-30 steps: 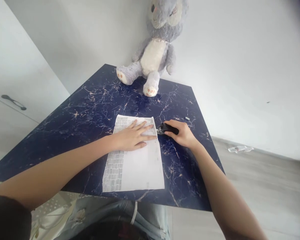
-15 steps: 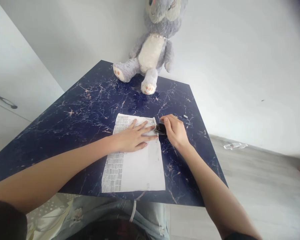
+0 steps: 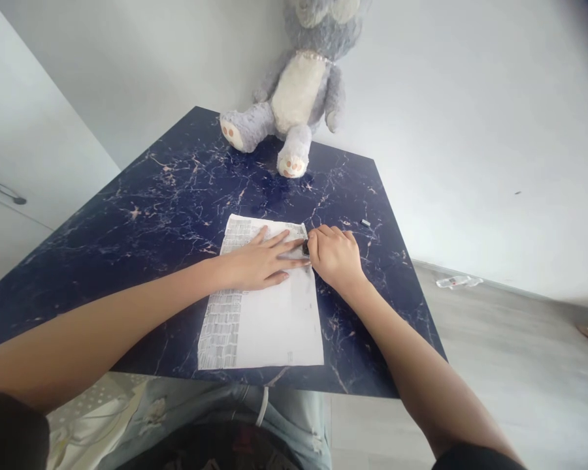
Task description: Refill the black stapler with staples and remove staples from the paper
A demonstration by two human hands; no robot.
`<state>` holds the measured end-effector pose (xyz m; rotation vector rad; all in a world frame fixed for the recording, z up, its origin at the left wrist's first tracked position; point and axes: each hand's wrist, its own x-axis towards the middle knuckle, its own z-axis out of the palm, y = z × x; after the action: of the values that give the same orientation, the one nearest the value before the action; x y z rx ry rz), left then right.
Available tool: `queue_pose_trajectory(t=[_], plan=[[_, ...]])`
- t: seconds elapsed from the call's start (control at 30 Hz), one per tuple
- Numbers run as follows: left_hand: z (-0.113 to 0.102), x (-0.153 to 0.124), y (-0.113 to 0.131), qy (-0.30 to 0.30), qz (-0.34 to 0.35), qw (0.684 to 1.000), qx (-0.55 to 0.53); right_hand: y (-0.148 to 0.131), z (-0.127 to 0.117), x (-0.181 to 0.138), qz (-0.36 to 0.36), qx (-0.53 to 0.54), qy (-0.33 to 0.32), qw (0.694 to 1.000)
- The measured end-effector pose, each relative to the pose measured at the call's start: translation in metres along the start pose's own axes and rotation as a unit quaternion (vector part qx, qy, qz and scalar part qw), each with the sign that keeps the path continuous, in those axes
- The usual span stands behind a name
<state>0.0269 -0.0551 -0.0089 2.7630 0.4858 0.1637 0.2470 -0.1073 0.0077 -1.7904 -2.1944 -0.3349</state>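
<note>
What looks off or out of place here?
A small loose piece lies alone on the table, right of the right hand; too small to identify. The plush rabbit sits at the far edge. The paper lies flat under the left hand, nothing torn or spilled.

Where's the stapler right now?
Head view: the black stapler is mostly hidden under the right hand, at the paper's far right edge, beside the left hand's fingertips.
</note>
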Motion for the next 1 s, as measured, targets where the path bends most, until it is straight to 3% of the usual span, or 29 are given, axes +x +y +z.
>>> queue_pose_trajectory(t=[0.13, 0.2, 0.37, 0.47, 0.53, 0.63, 0.7, 0.77, 0.87, 0.9, 0.93, 1.0], plan=[[0.002, 0.001, -0.001, 0.0, 0.0, 1.0, -0.001, -0.011, 0.008, 0.0, -0.004, -0.015, 0.039, 0.999], [0.001, 0.0, -0.001, -0.009, -0.001, 1.0, 0.002, -0.01, 0.006, 0.002, -0.01, -0.001, 0.03, 1.0], [-0.003, -0.002, -0.001, -0.013, 0.002, 1.0, 0.016, 0.031, -0.015, 0.001, -0.086, 0.123, -0.099, 0.984], [-0.004, -0.003, -0.003, -0.011, 0.009, 1.0, 0.023, 0.061, -0.019, -0.003, -0.113, 0.128, -0.129, 0.977], [-0.003, -0.002, -0.003, -0.016, 0.01, 1.0, 0.023, 0.07, -0.017, -0.004, -0.081, 0.099, -0.117, 0.985], [-0.006, -0.001, -0.002, -0.009, 0.015, 1.0, 0.008, 0.065, -0.013, -0.002, 0.066, 0.055, -0.028, 0.996], [-0.011, -0.001, -0.004, 0.037, 0.027, 0.999, -0.025, 0.05, -0.016, 0.001, 0.159, 0.068, 0.044, 0.984], [-0.019, -0.002, -0.01, 0.154, 0.029, 0.984, -0.083, 0.028, -0.02, 0.002, 0.179, 0.12, 0.063, 0.974], [-0.032, -0.008, -0.029, 0.399, -0.024, 0.899, -0.18, -0.014, -0.023, 0.002, 0.102, 0.178, -0.008, 0.979], [-0.036, -0.011, -0.038, 0.446, -0.049, 0.868, -0.213, -0.027, -0.021, 0.002, 0.075, 0.175, -0.033, 0.981], [-0.039, -0.014, -0.047, 0.463, -0.066, 0.846, -0.256, -0.04, -0.019, 0.002, 0.056, 0.164, -0.054, 0.983], [-0.044, -0.019, -0.064, 0.412, -0.072, 0.811, -0.41, -0.058, -0.014, 0.001, 0.039, 0.14, -0.085, 0.986]])
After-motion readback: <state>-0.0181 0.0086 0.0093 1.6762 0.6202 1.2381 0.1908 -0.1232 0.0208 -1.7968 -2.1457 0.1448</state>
